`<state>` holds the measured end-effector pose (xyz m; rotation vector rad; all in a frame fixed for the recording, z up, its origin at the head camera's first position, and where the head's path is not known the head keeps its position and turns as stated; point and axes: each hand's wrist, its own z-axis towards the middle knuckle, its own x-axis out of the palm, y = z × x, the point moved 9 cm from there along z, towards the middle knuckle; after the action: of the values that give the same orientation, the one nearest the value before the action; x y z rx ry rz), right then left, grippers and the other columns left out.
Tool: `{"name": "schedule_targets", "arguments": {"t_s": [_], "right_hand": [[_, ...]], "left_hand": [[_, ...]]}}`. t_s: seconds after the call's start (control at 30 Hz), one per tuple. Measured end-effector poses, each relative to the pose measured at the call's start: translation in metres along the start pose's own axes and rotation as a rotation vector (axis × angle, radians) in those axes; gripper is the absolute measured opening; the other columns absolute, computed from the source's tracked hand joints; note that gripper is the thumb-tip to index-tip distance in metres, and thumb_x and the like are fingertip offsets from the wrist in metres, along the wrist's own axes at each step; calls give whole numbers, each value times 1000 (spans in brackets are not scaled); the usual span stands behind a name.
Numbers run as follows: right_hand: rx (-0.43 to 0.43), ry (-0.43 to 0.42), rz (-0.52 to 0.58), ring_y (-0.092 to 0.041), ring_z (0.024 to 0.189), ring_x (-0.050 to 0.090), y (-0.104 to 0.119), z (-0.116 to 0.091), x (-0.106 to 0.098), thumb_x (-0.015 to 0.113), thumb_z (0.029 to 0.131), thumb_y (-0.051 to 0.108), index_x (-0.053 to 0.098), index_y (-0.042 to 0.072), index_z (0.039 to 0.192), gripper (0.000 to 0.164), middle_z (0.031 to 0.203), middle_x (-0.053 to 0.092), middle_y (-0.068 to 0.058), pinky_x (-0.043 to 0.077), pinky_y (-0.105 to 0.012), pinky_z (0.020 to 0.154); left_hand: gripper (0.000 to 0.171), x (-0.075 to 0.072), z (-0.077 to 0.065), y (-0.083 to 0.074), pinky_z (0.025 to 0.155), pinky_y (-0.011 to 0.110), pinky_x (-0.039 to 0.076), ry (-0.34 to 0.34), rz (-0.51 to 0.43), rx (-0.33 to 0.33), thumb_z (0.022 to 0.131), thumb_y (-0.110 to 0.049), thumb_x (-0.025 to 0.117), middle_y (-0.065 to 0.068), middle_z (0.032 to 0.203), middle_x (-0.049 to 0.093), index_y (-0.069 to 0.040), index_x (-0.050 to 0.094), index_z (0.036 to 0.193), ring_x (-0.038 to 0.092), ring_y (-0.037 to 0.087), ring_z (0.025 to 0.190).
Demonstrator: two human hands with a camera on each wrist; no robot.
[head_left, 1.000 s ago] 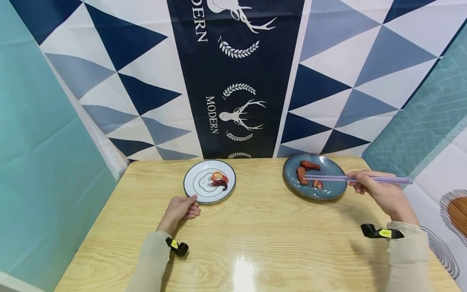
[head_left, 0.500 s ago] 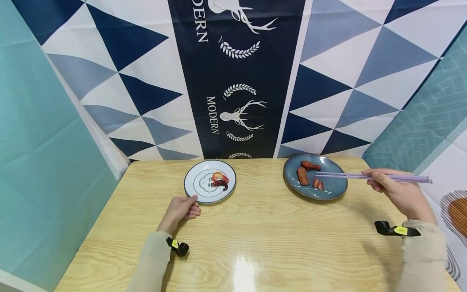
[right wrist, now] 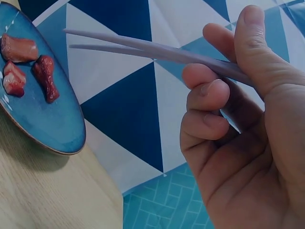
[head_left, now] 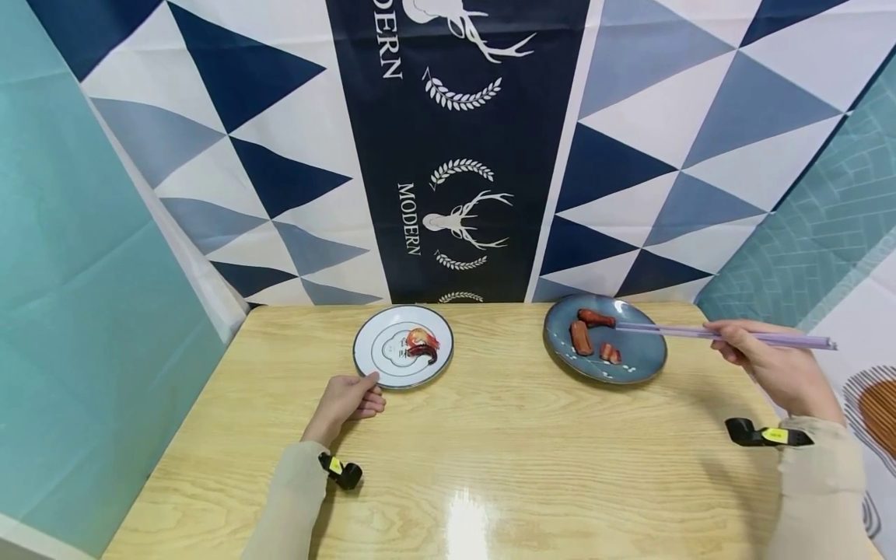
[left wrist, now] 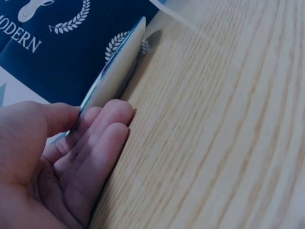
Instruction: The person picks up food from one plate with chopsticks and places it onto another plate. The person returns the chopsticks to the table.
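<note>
The chopsticks (right wrist: 167,52) are lilac, the drumstick (head_left: 596,317) dark red. The blue plate (head_left: 644,362) bears white sprigs and a brown rim; the white plate (head_left: 378,362), dark-rimmed, has thin rings. The bench (head_left: 504,451) is pale yellow with wavy grain; the backdrop (head_left: 273,171) mixes navy, light-blue and white triangles.

I read the word MODERN (head_left: 408,219) on the dark wall panel (head_left: 458,134), and again higher up, cut off. The characters (head_left: 402,352) on the white plate (head_left: 374,334) and the yellow labels (head_left: 775,435) on my wrist cameras (head_left: 348,477) are too small to read.
</note>
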<state>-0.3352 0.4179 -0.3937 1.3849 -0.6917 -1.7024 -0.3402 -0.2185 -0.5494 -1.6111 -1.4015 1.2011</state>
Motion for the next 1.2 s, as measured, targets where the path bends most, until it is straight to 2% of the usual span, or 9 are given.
{"name": "schedule_targets", "arguments": {"t_s": [0.17,0.3,0.4,0.6,0.83,1.0,1.2], "right_hand": [[-7,-28,1,-5,76,58,2,1,-2,52,108,16,70,6,126,28,90,71,13,51,-15,62],[9,-26,-6,-6,76,58,5,3,-3,53,108,17,70,3,125,28,88,72,12,50,-17,61],[38,-11,-36,-6,76,57,5,6,-3,53,108,20,70,4,126,30,88,71,12,50,-18,61],[37,12,-105,-4,78,59,10,12,-7,54,108,23,70,4,127,31,88,72,16,51,-12,65],[4,35,-65,-2,79,62,14,20,-9,54,108,19,72,5,124,28,91,72,17,55,-10,68],[50,86,-84,2,85,64,8,23,-6,50,110,24,65,-3,132,38,97,70,23,55,-8,72],[97,112,-106,2,85,63,0,28,-5,51,110,29,65,3,132,38,95,71,21,50,-7,71]], "left_hand": [[39,-1,0,-1,64,24,64,-2,6,-5,104,-34,62,8,77,76,3,73,96,72,11,64],[40,-1,1,1,64,24,64,1,-2,-9,105,-34,61,8,77,76,3,73,96,73,12,64],[40,0,1,2,63,24,64,5,-7,-12,105,-34,61,7,76,76,3,73,96,73,12,64],[40,0,1,2,62,24,64,5,-15,-6,105,-34,61,7,76,76,3,73,95,73,12,64],[41,1,1,1,62,24,64,2,-14,-2,104,-36,62,7,76,76,3,73,94,73,12,64],[41,1,0,1,62,24,64,1,-9,-3,104,-36,62,7,76,76,3,73,95,73,12,64],[41,1,0,1,63,24,64,-1,-2,-1,104,-36,61,7,77,76,2,73,95,73,12,64]]}}
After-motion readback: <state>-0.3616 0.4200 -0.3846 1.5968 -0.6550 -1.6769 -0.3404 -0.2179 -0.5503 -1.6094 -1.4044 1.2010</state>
